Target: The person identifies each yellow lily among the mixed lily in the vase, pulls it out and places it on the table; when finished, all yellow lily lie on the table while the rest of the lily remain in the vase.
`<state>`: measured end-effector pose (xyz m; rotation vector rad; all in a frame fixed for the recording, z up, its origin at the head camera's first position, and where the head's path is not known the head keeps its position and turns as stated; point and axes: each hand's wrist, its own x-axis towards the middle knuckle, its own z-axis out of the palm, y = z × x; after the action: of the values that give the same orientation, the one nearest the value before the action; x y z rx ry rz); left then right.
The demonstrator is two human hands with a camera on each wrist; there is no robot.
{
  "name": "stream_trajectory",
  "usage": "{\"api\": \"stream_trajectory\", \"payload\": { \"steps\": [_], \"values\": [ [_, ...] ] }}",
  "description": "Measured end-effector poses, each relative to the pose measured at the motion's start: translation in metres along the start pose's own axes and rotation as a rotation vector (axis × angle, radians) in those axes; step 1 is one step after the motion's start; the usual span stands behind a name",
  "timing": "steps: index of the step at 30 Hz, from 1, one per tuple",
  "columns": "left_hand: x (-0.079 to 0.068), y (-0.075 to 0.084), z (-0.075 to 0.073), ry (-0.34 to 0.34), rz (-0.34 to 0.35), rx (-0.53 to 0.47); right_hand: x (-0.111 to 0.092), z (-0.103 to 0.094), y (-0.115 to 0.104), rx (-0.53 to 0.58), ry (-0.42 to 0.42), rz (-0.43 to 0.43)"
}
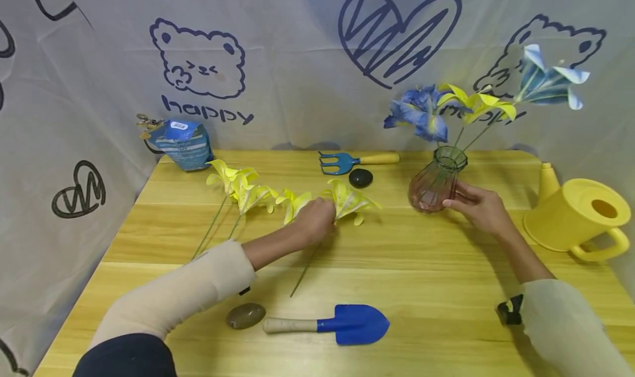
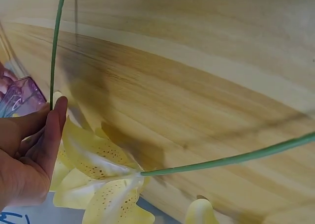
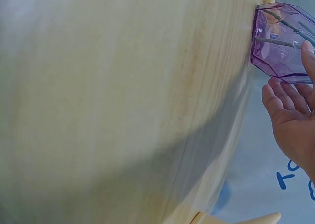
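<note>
In the left wrist view, my left hand [image 1: 316,221] pinches the green stem [image 2: 55,47] of a yellow artificial lily between thumb and fingertips. Yellow blooms show on both sides of this hand, one lily bloom [image 1: 349,199] to its right; the hand partly hides them. My right hand [image 1: 478,206] holds the lower right side of a pinkish-purple glass vase [image 1: 430,187], thumb in front and fingers behind. Standing in the vase are a blue-violet iris [image 1: 419,112], a yellow lily [image 1: 476,104] and a pale blue lily [image 1: 548,82].
More yellow lilies [image 1: 240,187] lie on the left. A blue hand fork [image 1: 342,162] and black stone [image 1: 360,178] lie at the back, a blue trowel [image 1: 361,324] and brown stone [image 1: 246,316] in front. A yellow watering can [image 1: 560,217] stands right; a blue bag [image 1: 186,148] sits back left.
</note>
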<state>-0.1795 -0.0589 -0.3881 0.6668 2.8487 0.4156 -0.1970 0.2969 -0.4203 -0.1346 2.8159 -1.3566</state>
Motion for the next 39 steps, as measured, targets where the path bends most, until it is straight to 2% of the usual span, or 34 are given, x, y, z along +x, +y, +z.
{"api": "stream_trajectory", "payload": {
  "steps": [4, 8, 11, 14, 18, 21, 25, 28, 30, 33, 37, 39],
  "values": [
    [-0.004, 0.0, -0.002, 0.015, 0.001, 0.003, 0.002, 0.0, 0.005, 0.008, -0.001, -0.012],
    [-0.007, 0.002, -0.009, 0.064, 0.053, 0.055, 0.012, 0.003, 0.03, 0.008, 0.023, -0.036],
    [-0.008, 0.006, -0.019, 0.112, 0.084, 0.073, 0.019, 0.005, 0.05, 0.012, 0.039, -0.044],
    [-0.003, 0.011, -0.033, 0.179, 0.128, 0.022, 0.022, 0.005, 0.058, 0.022, 0.039, -0.042],
    [0.012, 0.023, -0.047, 0.264, 0.219, -0.132, 0.022, 0.006, 0.06, -0.016, 0.053, -0.05],
    [0.03, 0.039, -0.054, 0.276, 0.248, -0.319, 0.02, 0.006, 0.054, -0.024, 0.065, -0.054],
    [0.056, 0.071, -0.057, 0.251, 0.214, -0.589, 0.01, 0.004, 0.03, 0.038, 0.033, -0.041],
    [0.076, 0.101, -0.052, 0.248, 0.195, -0.686, 0.0, -0.001, 0.01, 0.05, 0.014, -0.006],
    [0.088, 0.119, -0.047, 0.262, 0.196, -0.697, -0.004, -0.004, -0.001, 0.031, -0.003, 0.01],
    [0.102, 0.141, -0.039, 0.319, 0.186, -0.641, -0.003, -0.006, -0.005, 0.008, -0.031, 0.012],
    [0.116, 0.16, -0.032, 0.433, 0.089, -0.504, 0.001, -0.006, -0.004, 0.006, -0.082, -0.038],
    [0.122, 0.166, -0.031, 0.465, 0.022, -0.434, 0.002, -0.005, -0.003, 0.008, -0.084, -0.042]
  ]
}}
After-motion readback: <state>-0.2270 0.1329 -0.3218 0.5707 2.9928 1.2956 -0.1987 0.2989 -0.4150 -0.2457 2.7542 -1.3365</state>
